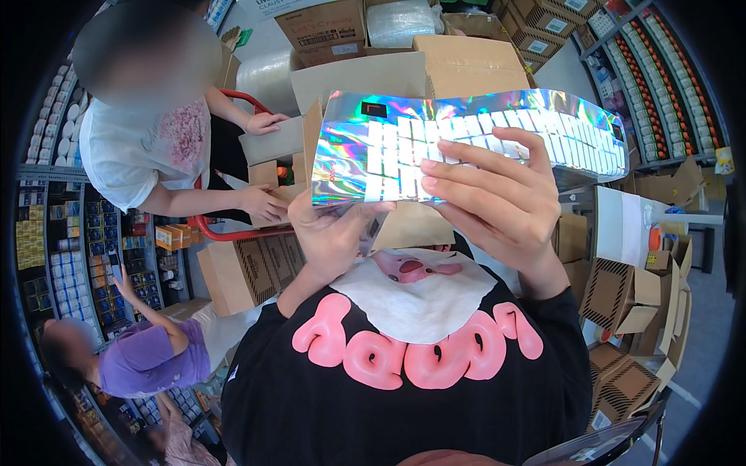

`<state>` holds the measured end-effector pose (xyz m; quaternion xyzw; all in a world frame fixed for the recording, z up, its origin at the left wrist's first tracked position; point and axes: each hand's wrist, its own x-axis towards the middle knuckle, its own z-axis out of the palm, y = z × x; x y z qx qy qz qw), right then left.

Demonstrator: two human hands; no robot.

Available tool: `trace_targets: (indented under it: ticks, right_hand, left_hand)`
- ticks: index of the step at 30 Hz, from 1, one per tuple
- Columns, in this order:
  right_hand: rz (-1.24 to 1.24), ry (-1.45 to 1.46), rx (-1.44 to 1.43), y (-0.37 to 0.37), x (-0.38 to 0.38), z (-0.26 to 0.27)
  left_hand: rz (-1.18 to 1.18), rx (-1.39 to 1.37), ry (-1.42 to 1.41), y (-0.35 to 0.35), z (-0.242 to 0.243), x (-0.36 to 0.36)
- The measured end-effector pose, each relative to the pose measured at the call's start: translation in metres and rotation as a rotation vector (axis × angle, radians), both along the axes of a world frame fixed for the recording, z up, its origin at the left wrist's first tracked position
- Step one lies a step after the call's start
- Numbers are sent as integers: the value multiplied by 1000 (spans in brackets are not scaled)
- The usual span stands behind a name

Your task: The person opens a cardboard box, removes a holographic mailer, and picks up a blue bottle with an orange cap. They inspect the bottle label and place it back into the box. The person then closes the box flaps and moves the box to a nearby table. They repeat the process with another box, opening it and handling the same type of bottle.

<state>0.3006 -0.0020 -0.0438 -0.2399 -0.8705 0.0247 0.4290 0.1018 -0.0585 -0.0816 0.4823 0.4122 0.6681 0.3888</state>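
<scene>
A shiny holographic foil strip (344, 134), with rows of white rectangles across its face, is held up in front of my chest. Its right part bends away in a curve. My left hand (332, 233) grips the lower left corner, with the thumb along the bottom edge. Across the middle of the face lie the spread fingers of my right hand (501, 198); its thumb goes down by the lower edge and is partly hidden. Behind the strip stands an open cardboard box (361, 76), partly covered by it.
At the left, a person (151, 134) has both hands at a carton by a red-framed cart (227, 236). Another person in purple (154, 355) reaches to stocked shelves (70, 262). Cartons (623, 291) stand at the right, near a white table (618, 227).
</scene>
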Motion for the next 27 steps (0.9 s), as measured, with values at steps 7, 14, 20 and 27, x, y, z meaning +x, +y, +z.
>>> trace_targets:
  ticks: [7, 14, 20, 27]
  right_hand:
    - [27, 19, 95, 5, -4, -6]
    - [32, -7, 13, 9, -3, -5]
    - [-9, -17, -6, 8, -6, 0]
    - [-16, 0, -13, 7, -5, -6]
  left_hand:
    - [-81, -37, -66, 2, -6, -4]
    - [-82, -30, -63, 4, -6, -7]
    - [-78, -48, -31, 5, -8, -16]
    - [123, 37, -17, 11, 6, -9]
